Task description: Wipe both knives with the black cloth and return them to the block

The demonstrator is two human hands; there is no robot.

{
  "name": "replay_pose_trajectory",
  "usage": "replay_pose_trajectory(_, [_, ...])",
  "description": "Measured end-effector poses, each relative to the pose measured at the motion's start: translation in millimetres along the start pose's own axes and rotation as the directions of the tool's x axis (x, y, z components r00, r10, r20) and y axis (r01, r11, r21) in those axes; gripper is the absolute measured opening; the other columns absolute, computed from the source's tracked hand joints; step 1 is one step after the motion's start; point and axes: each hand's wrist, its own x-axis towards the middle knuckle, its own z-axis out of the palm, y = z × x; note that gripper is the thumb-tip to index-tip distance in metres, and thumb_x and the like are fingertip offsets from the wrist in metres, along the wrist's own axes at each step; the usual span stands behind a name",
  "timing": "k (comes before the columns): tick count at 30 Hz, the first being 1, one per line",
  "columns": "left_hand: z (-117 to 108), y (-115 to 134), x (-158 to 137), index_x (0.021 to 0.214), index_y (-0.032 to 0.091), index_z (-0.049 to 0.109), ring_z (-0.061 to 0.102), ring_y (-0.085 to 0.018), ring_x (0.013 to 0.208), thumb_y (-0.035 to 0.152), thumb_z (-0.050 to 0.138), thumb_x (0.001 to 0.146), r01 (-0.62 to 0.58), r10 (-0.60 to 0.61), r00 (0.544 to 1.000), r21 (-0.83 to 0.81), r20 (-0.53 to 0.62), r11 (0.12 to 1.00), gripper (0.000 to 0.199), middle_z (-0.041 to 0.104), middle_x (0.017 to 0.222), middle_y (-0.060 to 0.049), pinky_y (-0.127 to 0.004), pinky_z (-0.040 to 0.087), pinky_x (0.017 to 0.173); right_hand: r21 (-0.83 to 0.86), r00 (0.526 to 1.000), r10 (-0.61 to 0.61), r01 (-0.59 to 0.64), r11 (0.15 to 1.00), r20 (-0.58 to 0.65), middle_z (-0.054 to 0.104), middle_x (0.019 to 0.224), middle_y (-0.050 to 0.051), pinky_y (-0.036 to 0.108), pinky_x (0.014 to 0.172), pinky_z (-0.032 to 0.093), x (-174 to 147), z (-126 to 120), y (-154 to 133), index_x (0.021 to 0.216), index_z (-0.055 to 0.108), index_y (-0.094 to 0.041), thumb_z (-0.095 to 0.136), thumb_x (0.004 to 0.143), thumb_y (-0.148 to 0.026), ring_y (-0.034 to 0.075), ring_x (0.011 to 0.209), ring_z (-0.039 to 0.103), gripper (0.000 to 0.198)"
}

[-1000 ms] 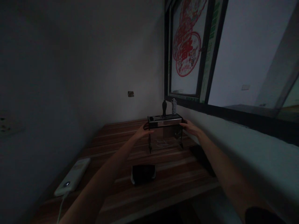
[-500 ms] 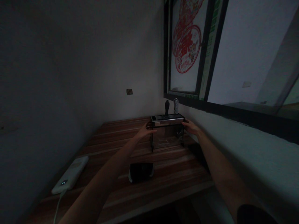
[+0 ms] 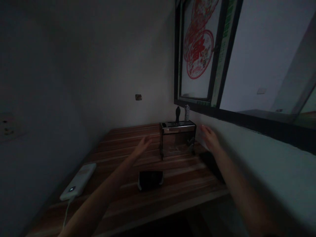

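Observation:
A dark-framed box (image 3: 178,142) with a see-through front and a shiny strip along its top edge stands upright at the back right of the wooden table. A dark knobbed piece (image 3: 177,114) and a silvery, patterned piece (image 3: 187,113) rise from its top. Just left of the box, not touching it, is my left hand (image 3: 144,144), empty, its fingers stretched out though somewhat blurred. On the other side, close to the wall, my right hand (image 3: 209,136) is apart from the box, fingers extended and nothing in them.
A black case-like item (image 3: 150,180) lies near the table's (image 3: 192,200) front edge. At left is a white power bank (image 3: 79,181) with a white cable (image 3: 66,210). A flat dark object (image 3: 211,164) lies under my right forearm. A dark-framed window (image 3: 176,65) borders the right.
Both hands have let go of the box's sides and drawn outward, the left to the left and the right to the right. The box still stands in the same place.

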Motion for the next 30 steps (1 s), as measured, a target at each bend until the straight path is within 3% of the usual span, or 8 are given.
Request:
replay_pose_trajectory(3, [-21.4,-17.2,-43.7,0.095,0.017,0.059,0.056,-0.024,0.1,0.043,0.052,0.074,-0.058,0.038,0.993,0.178,0.112,0.982,0.034,0.062,0.104,-0.009,-0.037,0.039,0.09,-0.018,0.987,-0.152,0.151,0.988,-0.048,0.06,0.105,0.004,0.032,0.077,0.049,-44.3,11.5,-19.2,0.091,0.058,-0.025,0.052,0.075,-0.048,0.019,0.098,0.055,0.028])
replay_pose_trajectory(6, [-31.3,-30.1,-84.0,0.084,0.018,0.062,0.06,-0.023,0.083,0.037,0.053,0.073,-0.067,-0.014,0.975,0.356,0.221,0.932,0.024,0.065,0.087,-0.007,-0.035,0.044,0.078,-0.194,0.964,-0.078,0.129,0.972,0.253,0.064,0.081,0.004,0.031,0.069,0.048,-89.5,41.1,-14.1,0.084,0.06,-0.022,0.05,0.077,-0.046,0.018,0.077,0.06,0.027])
replay_pose_trajectory(9, [-32.4,-32.4,-109.2,0.083,0.018,0.062,0.059,-0.021,0.078,0.037,0.053,0.073,-0.082,-0.039,0.969,0.467,0.244,0.881,0.023,0.065,0.084,-0.007,-0.032,0.044,0.073,-0.394,0.753,0.094,0.23,0.89,0.652,0.065,0.085,0.004,0.031,0.072,0.046,-126.6,81.3,12.5,0.083,0.063,-0.021,0.055,0.076,-0.039,0.02,0.081,0.059,0.021])
replay_pose_trajectory(10, [-31.9,-31.2,-114.0,0.083,0.019,0.062,0.059,-0.021,0.077,0.039,0.052,0.074,-0.081,-0.049,0.966,0.483,0.252,0.872,0.024,0.065,0.084,-0.006,-0.03,0.043,0.071,-0.442,0.719,0.114,0.287,0.85,0.686,0.065,0.086,0.004,0.032,0.073,0.045,-136.2,93.7,22.5,0.084,0.063,-0.021,0.052,0.079,-0.036,0.02,0.081,0.059,0.019])
replay_pose_trajectory(14, [-29.0,-24.2,-121.2,0.084,0.019,0.06,0.058,-0.019,0.073,0.043,0.05,0.076,-0.038,-0.113,0.957,0.498,0.268,0.866,0.027,0.065,0.081,-0.004,-0.027,0.042,0.066,-0.603,0.705,0.133,0.475,0.641,0.697,0.063,0.086,0.007,0.032,0.073,0.041,-159.3,124.2,49.2,0.085,0.061,-0.02,0.054,0.079,-0.032,0.021,0.082,0.058,0.015])
replay_pose_trajectory(17, [-27.5,-20.9,-121.4,0.082,0.019,0.06,0.058,-0.019,0.073,0.044,0.049,0.076,0.004,-0.144,0.958,0.492,0.247,0.87,0.028,0.065,0.08,-0.004,-0.027,0.041,0.066,-0.609,0.677,0.143,0.524,0.595,0.722,0.06,0.09,0.006,0.032,0.072,0.04,-164.2,128.0,54.0,0.085,0.058,-0.019,0.063,0.072,-0.036,0.022,0.085,0.055,0.022])
replay_pose_trajectory(23, [-29.0,-20.6,-123.0,0.078,0.017,0.059,0.056,-0.017,0.072,0.04,0.046,0.077,0.054,-0.172,0.953,0.417,0.25,0.907,0.027,0.063,0.077,-0.003,-0.026,0.041,0.067,-0.56,0.677,0.197,0.371,0.741,0.709,0.056,0.083,0.002,0.028,0.07,0.038,-165.9,124.8,57.9,0.08,0.052,-0.019,0.065,0.068,-0.024,0.017,0.081,0.053,0.018])
replay_pose_trajectory(30, [-4.3,-4.8,-108.1,0.083,0.015,0.055,0.054,-0.014,0.071,0.034,0.047,0.078,0.11,-0.124,0.954,0.064,0.274,0.992,0.021,0.061,0.077,-0.002,-0.025,0.042,0.069,-0.298,0.759,0.232,-0.052,0.953,0.609,0.056,0.082,-0.002,0.027,0.073,0.039,-146.5,100.7,44.0,0.083,0.053,-0.02,0.062,0.068,-0.034,0.015,0.081,0.052,0.022])
